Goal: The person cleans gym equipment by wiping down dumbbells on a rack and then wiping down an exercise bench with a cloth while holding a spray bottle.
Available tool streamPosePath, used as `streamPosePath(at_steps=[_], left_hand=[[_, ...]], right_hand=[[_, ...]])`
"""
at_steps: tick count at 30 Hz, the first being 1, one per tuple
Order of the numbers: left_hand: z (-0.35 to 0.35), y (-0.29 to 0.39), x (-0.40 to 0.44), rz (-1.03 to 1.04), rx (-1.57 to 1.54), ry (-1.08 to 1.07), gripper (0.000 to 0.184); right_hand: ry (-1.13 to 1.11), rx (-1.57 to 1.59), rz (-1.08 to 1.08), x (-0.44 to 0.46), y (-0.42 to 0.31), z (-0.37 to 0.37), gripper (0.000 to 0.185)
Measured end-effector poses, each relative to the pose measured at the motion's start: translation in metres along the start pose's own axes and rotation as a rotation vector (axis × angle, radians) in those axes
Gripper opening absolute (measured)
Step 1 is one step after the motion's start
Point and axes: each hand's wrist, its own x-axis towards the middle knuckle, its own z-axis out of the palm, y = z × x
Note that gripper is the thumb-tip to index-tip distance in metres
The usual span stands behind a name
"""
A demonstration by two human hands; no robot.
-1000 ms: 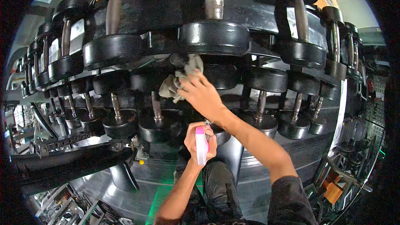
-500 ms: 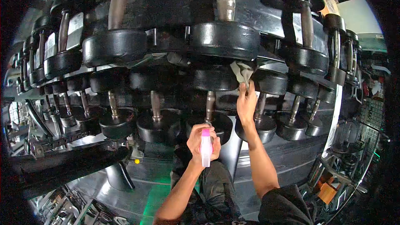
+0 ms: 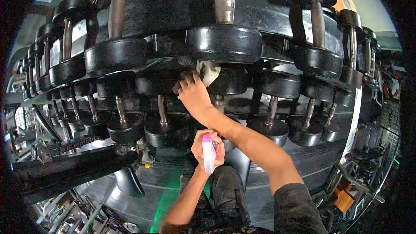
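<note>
My left hand (image 3: 201, 147) is wrapped round a spray bottle (image 3: 208, 154) with a pink top and a pale body, held low in front of my legs. Stretched out across the middle, my right hand (image 3: 193, 93) grips a whitish cloth (image 3: 211, 73). The cloth is up against a black lower-row dumbbell (image 3: 227, 81), just beneath the head of an upper dumbbell (image 3: 224, 43). My right fingertips are partly in shadow near the neighbouring lower dumbbell (image 3: 158, 81).
Two tiers of black dumbbells with metal handles curve across the view on a dark rack (image 3: 182, 13). A black padded beam (image 3: 82, 169) lies at lower left. A small yellow ball-shaped thing (image 3: 147, 166) shows beside it. Other gym equipment (image 3: 346, 190) stands at right.
My right hand has swung left with the cloth, from the gap between two lower dumbbells to the head of the left one. The spray bottle in my left hand has shifted slightly left.
</note>
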Motion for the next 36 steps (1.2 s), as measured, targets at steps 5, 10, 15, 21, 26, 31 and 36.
streamPosePath(at_steps=[5,10,15,21,26,31,36], left_hand=[[0.000,0.004,0.006,0.046,0.039,-0.028,0.011],[-0.002,0.003,0.009,0.091,0.051,-0.055,0.009],[-0.002,0.005,0.007,0.059,0.025,-0.039,0.009],[-0.003,0.003,0.006,0.070,0.052,-0.052,0.012],[-0.002,-0.001,0.006,0.149,0.045,-0.055,0.022],[-0.001,-0.010,-0.003,0.087,0.004,-0.031,0.027],[-0.003,-0.008,0.005,0.175,0.063,-0.061,0.023]], right_hand=[[0.301,0.277,-0.040,-0.041,0.030,-0.011,0.026],[0.461,0.536,0.454,-0.106,0.055,0.010,0.058],[0.609,0.992,1.005,-0.112,0.073,0.021,0.029],[0.303,0.549,0.458,-0.080,0.043,-0.021,0.025],[0.158,0.079,0.006,-0.014,0.004,0.001,0.024],[0.273,0.203,-0.066,-0.017,0.012,0.008,0.025],[0.401,0.405,0.219,-0.080,0.041,-0.011,0.038]])
